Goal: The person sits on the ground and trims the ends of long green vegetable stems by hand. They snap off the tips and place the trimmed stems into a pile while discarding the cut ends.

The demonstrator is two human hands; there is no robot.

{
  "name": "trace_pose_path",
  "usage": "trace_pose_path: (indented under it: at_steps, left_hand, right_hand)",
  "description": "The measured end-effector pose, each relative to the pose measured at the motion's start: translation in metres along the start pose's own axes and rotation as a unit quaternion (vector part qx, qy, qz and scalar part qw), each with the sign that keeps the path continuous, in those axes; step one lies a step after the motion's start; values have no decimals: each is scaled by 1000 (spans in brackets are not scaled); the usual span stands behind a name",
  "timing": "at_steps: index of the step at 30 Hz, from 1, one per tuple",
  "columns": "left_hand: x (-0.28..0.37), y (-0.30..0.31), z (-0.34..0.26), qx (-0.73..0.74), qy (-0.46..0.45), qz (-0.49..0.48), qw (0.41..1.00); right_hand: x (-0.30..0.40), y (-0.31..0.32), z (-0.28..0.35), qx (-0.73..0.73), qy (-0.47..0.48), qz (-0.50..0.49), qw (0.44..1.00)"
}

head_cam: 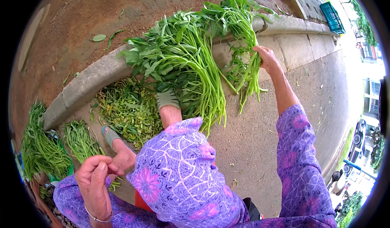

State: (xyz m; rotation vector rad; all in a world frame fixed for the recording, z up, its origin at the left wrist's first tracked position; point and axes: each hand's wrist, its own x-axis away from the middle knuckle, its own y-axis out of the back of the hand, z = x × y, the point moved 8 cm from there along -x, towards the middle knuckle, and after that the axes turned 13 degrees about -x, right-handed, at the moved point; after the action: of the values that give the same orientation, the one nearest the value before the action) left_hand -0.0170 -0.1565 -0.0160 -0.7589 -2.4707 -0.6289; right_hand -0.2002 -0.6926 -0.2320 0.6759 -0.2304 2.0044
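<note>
Stretched out to the right, my right hand [265,59] grips the stems of a bunch of long leafy greens [251,39] with hollow-looking pale stalks. Beside that bunch, a large heap of the same greens [195,63] lies across the stone curb, its stems towards me. My left hand [96,179], with a bangle at the wrist, is raised over my lap at the lower left. Its fingers are curled, thumb near the fingertips; whether something small is between them I cannot tell. A pile of loose leaves and trimmings [131,109] lies on the pavement by my feet.
A curb [94,69] curves across, with bare soil beyond. More bundles of greens [45,145] and a smaller bunch [80,141] lie at the left, near another person's arm [39,194]. A green plastic crate [332,18] stands far right. Parked vehicles [357,138] are in the distance.
</note>
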Motion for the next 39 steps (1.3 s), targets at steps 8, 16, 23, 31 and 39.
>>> trace_pose_path:
  at_steps: [8,16,23,31,39]
  left_hand:
    - [-8,-4,1,-40,-18,-5,999]
    - [-2,1,5,-43,-2,-23,999]
    - [-1,7,-3,-16,-33,-30,999]
    - [8,15,-2,-7,-35,-45,998]
    - [8,8,-5,-15,-33,-35,999]
  right_hand:
    - [-11,29,-14,371,80,-105,919]
    - [80,-81,-6,425,362,-66,827]
    - [68,-95,-78,353,320,-79,876]
    - [104,-148,-95,402,163,-90,896]
    - [105,-150,-102,377,194,-104,900]
